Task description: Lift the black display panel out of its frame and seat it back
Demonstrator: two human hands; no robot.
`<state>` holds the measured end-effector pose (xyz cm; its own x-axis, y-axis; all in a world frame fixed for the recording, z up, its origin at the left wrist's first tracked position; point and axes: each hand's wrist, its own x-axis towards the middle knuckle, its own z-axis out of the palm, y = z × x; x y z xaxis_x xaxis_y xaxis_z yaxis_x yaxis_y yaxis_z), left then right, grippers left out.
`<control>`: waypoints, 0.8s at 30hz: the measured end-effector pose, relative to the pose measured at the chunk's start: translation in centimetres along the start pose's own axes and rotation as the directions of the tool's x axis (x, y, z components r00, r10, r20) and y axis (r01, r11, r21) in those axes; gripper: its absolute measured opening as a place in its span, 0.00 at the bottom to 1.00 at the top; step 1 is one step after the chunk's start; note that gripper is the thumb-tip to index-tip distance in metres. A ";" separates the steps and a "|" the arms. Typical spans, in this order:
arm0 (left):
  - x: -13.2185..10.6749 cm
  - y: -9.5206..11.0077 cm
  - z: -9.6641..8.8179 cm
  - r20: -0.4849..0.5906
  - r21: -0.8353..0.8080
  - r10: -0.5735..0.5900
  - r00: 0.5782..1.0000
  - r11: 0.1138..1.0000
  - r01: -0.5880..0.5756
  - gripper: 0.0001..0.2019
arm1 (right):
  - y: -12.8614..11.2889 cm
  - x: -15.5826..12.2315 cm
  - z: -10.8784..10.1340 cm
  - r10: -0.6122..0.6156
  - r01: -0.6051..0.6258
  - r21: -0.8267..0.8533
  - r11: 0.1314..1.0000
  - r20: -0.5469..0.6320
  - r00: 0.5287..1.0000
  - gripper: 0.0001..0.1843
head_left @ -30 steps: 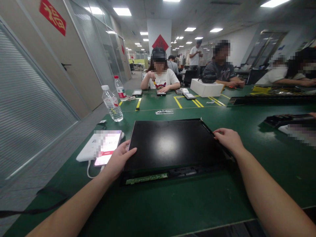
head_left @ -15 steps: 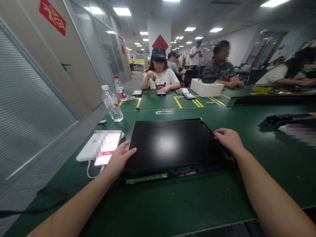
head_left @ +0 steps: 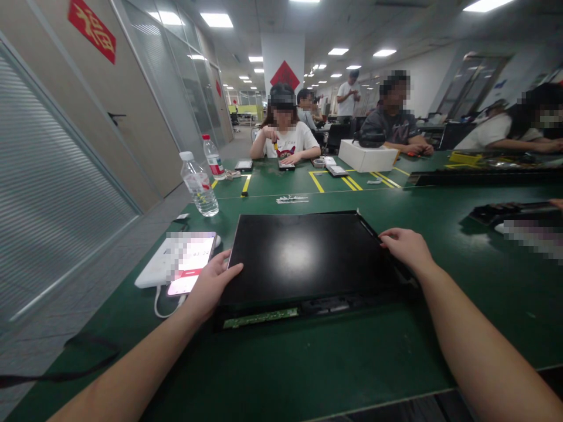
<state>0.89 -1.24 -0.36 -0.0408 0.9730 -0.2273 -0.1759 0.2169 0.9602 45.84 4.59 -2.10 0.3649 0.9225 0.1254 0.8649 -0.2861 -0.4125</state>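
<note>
A black display panel [head_left: 303, 252] lies face up in front of me, set at a slight offset over a dark frame [head_left: 365, 225]. A green circuit board [head_left: 260, 319] shows along the near edge. My left hand [head_left: 215, 280] grips the panel's left edge, thumb on top and fingers partly hidden beneath. On the opposite side, my right hand [head_left: 407, 249] pinches the frame's right edge between thumb and fingers. Its other fingers are curled and partly out of sight.
A phone [head_left: 192, 264] on a white device [head_left: 152, 264] is at left, its cable [head_left: 165, 313] hanging near my forearm. Behind them stand two water bottles [head_left: 200, 184] [head_left: 213, 157]. Small parts [head_left: 292, 200] lie beyond the panel. A co-worker [head_left: 285, 129] sits opposite; a white box [head_left: 368, 156] is at far right.
</note>
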 end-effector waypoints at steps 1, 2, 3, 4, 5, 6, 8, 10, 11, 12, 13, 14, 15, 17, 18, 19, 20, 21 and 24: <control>0.0 0.0 0.0 0.000 0.000 0.001 1.000 1.000 -0.001 0.30 | 0.0 0.0 0.0 0.000 0.000 0.006 1.000 -0.002 1.000 0.16; 0.1 -0.1 -0.1 0.001 0.001 0.002 1.000 1.000 -0.002 0.30 | 0.1 0.0 0.0 0.000 0.000 0.011 1.000 -0.003 1.000 0.16; 0.1 -0.2 -0.2 0.004 0.003 0.003 1.000 1.000 -0.003 0.30 | 0.1 0.0 0.0 0.002 -0.002 0.017 1.000 -0.002 1.000 0.16; 0.2 -0.2 -0.2 0.009 0.005 0.005 1.000 1.000 -0.005 0.31 | 0.0 -0.1 0.0 0.005 -0.005 0.021 1.000 0.001 1.000 0.16; 0.2 -0.3 -0.3 0.015 0.007 0.009 1.000 1.000 -0.009 0.31 | 0.0 -0.1 0.0 0.011 -0.011 0.023 1.000 0.003 1.000 0.16; 0.3 -0.4 -0.3 0.018 0.010 0.012 1.000 1.000 -0.012 0.30 | 0.0 -0.1 -0.1 0.014 -0.014 0.022 1.000 0.004 1.000 0.16; 0.3 -0.3 -0.2 0.017 0.015 0.007 1.000 1.000 -0.007 0.29 | -0.2 -0.1 -0.2 0.013 -0.013 0.017 1.000 -0.001 1.000 0.16; 0.1 -0.2 0.0 0.007 0.017 -0.004 1.000 1.000 0.004 0.28 | -0.3 -0.1 -0.2 0.011 -0.011 0.009 1.000 -0.001 1.000 0.16; 0.1 -0.1 0.1 0.002 0.017 -0.009 1.000 1.000 0.009 0.28 | -0.3 -0.1 -0.3 0.012 -0.012 0.008 1.000 0.001 1.000 0.17; 0.0 0.0 0.2 0.000 0.015 -0.012 1.000 1.000 0.012 0.28 | -0.3 -0.1 -0.3 0.013 -0.013 0.009 1.000 0.006 1.000 0.17; 0.0 0.1 0.2 0.003 0.012 -0.011 1.000 1.000 0.011 0.28 | -0.3 -0.1 -0.3 0.016 -0.016 0.014 1.000 0.010 1.000 0.17; 0.0 0.1 0.2 0.007 0.008 -0.009 1.000 1.000 0.009 0.29 | -0.3 -0.1 -0.3 0.016 -0.017 0.021 1.000 0.012 1.000 0.17; 0.0 0.0 0.2 0.007 0.003 -0.008 1.000 1.000 0.008 0.29 | -0.2 -0.1 -0.3 0.015 -0.015 0.029 0.999 0.012 1.000 0.16; 0.1 -0.1 0.0 0.002 -0.004 -0.005 1.000 1.000 0.005 0.32 | -0.1 -0.1 -0.2 0.012 -0.013 0.045 0.999 0.013 1.000 0.16; 0.1 -0.2 -0.1 -0.002 -0.006 -0.003 1.000 1.000 0.003 0.33 | -0.1 -0.1 -0.2 0.011 -0.011 0.050 0.999 0.013 1.000 0.16; 0.2 -0.3 -0.1 -0.008 -0.008 -0.002 1.000 1.000 0.002 0.35 | 0.0 -0.1 -0.2 0.010 -0.011 0.052 0.999 0.012 1.000 0.16; 0.2 -0.3 -0.2 -0.012 -0.010 -0.002 1.000 1.000 0.002 0.35 | 0.0 0.0 -0.2 0.010 -0.011 0.054 0.998 0.013 1.000 0.16; 0.2 -0.4 -0.2 -0.012 -0.012 -0.003 1.000 1.000 0.002 0.35 | 0.0 0.0 -0.2 0.012 -0.013 0.056 0.998 0.016 1.000 0.16; 0.2 -0.3 0.0 -0.021 -0.021 -0.008 1.000 1.000 0.007 0.33 | 0.0 0.0 -0.1 0.022 -0.024 0.062 0.998 0.028 0.999 0.16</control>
<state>0.91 -1.09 -0.74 -0.0605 0.9694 -0.2381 -0.1964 0.2223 0.9550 45.92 4.56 -1.98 0.3744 0.9228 0.0906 0.8328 -0.2917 -0.4705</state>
